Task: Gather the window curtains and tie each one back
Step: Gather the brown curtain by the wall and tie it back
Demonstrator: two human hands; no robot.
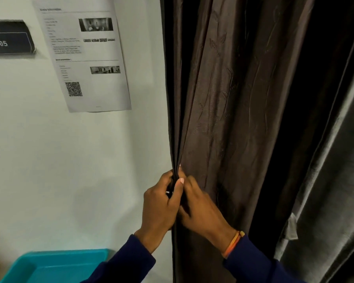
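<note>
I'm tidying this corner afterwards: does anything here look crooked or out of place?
The printed sheet on the wall hangs tilted, its lower edge swung right toward the brown curtain. Nothing else stands out.

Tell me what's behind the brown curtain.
Right of the brown curtain only a dark gap shows, then a grey curtain. Any window is covered. Both hands pinch its gathered edge.

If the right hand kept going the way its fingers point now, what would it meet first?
The right hand points up and to the left, into the gathered edge of the brown curtain, which it already touches. Past that bunched fold comes the left hand gripping the same edge, then probably the white wall; depth is unclear.
</note>
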